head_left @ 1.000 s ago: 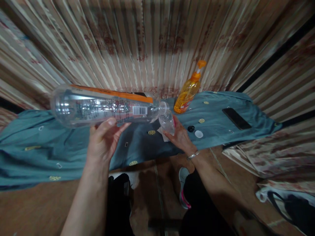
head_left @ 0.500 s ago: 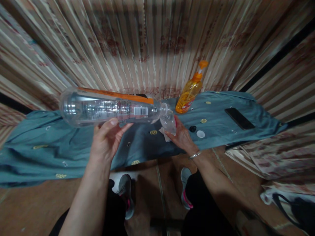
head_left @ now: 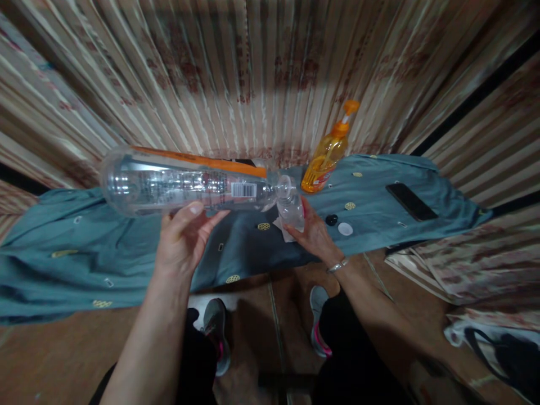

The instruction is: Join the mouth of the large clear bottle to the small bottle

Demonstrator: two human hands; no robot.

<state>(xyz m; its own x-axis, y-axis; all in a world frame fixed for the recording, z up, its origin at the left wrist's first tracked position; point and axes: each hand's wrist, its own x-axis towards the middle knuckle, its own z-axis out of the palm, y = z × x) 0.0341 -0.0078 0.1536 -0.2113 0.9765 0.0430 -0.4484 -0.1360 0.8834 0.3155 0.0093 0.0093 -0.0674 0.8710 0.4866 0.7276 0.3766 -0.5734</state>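
Observation:
My left hand holds a large clear bottle with an orange-edged label from below. The bottle lies almost level, its neck pointing right. My right hand is closed round a small clear container, whose mouth meets the neck of the large bottle. Whether liquid passes between them cannot be made out. Under the small container, a pale piece of paper or tissue shows. To the right of my right hand lie a small black cap and a white round cap.
An orange pump bottle stands at the back of the blue patterned cloth. A dark phone lies farther right. Pleated curtains hang behind. A bag is at the lower right.
Both hands, the large bottle's neck and the small container have shifted very slightly to the right. The grips look the same.

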